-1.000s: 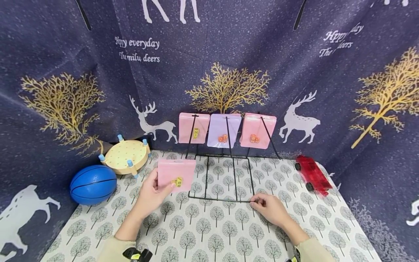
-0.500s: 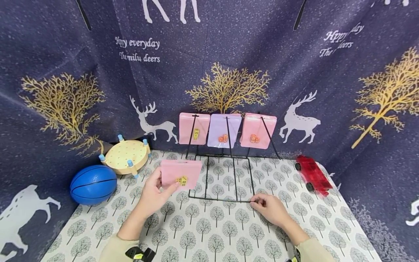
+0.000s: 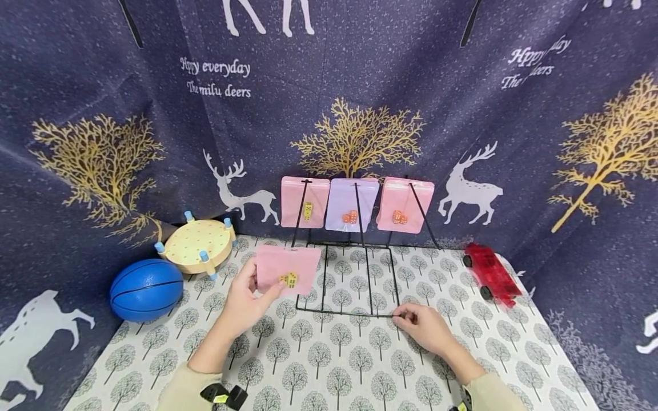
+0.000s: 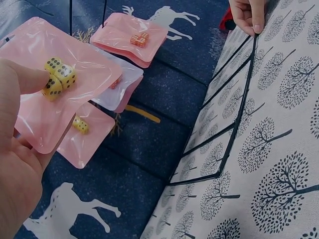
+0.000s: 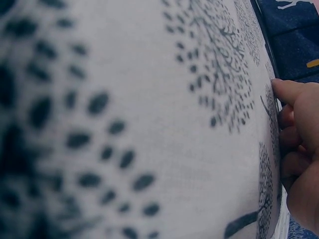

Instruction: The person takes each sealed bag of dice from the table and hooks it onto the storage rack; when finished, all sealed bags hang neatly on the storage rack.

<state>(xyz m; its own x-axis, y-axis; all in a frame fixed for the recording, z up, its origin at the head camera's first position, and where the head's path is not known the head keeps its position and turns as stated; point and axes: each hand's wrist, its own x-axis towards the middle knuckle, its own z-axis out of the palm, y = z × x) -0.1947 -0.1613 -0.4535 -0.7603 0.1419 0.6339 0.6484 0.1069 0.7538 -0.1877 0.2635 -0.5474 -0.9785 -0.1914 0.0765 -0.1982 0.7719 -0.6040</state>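
My left hand (image 3: 247,305) pinches a pink zip bag (image 3: 295,260) with yellow dice (image 4: 59,78) inside, the thumb over the front. The bag's top edge appears by the tip of the rack's left prong; whether they touch I cannot tell. At the front right corner of the black wire rack (image 3: 339,313), my right hand (image 3: 424,328) pinches the base wire with curled fingers. From the rack's prongs hang a pink bag with yellow dice (image 3: 293,197), a purple bag (image 3: 339,197) with orange dice in the middle, and a pink bag with orange dice (image 3: 403,197) at right.
On the left lie a blue ball (image 3: 146,290) and a round yellow stool-like piece (image 3: 197,245) with blue-tipped legs. A red toy car (image 3: 490,274) sits at the right. A dark deer-print cloth (image 3: 247,142) hangs behind the tree-print tabletop (image 3: 360,365).
My left hand has carried the pink bag a little rightward and upward, toward the left prong's tip. The right hand stays on the rack's corner, and the hanging bags have not moved.
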